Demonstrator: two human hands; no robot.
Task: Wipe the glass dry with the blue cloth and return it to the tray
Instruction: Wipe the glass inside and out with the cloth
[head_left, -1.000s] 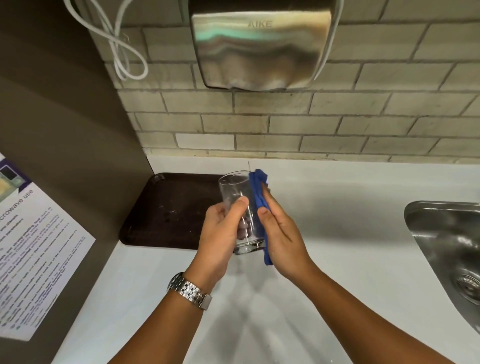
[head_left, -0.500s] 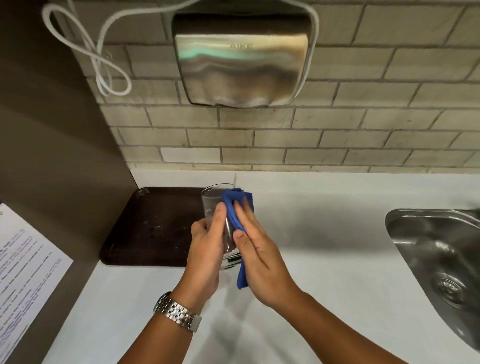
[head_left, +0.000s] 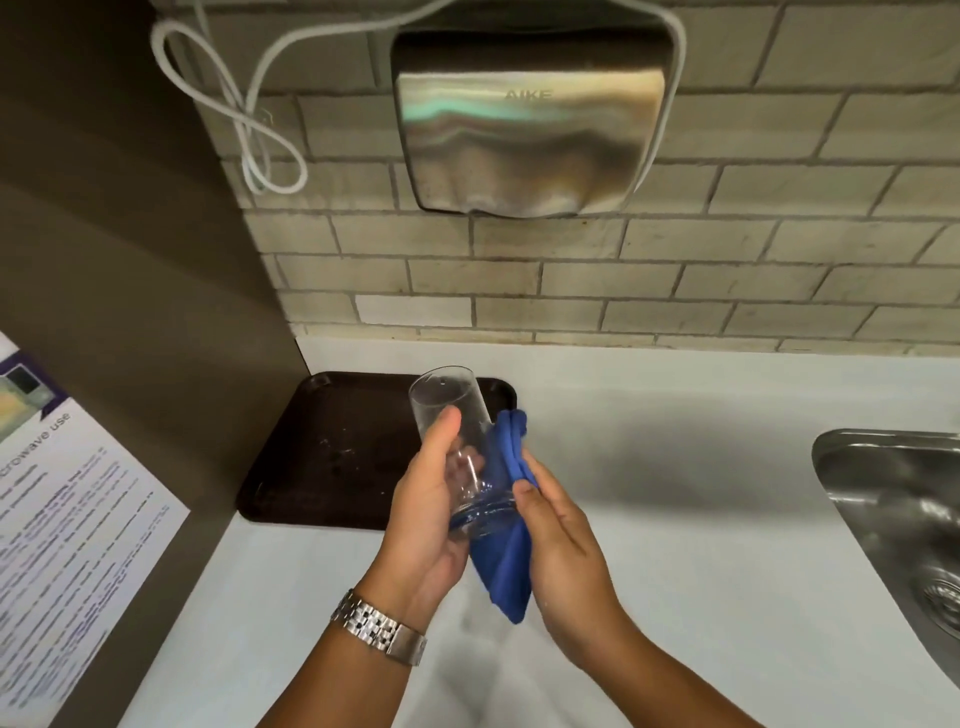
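Observation:
A clear drinking glass (head_left: 448, 410) is held above the white counter, tilted with its mouth up and away from me. My left hand (head_left: 423, 519) grips its lower half, thumb along the side. My right hand (head_left: 563, 551) presses a folded blue cloth (head_left: 506, 561) against the glass's right side and base. The cloth hangs down between my two palms. Behind the glass, a dark brown tray (head_left: 322, 452) with nothing on it lies on the counter against the left wall.
A steel sink (head_left: 898, 514) is set into the counter at the right. A metal hand dryer (head_left: 530, 124) and a looped white cable (head_left: 244, 109) hang on the brick wall. A printed notice (head_left: 57, 525) is fixed to the brown panel at the left.
My right hand and the cloth slid from the glass's upper side down to its base. The glass tilted, so its rim now stands free above my hands.

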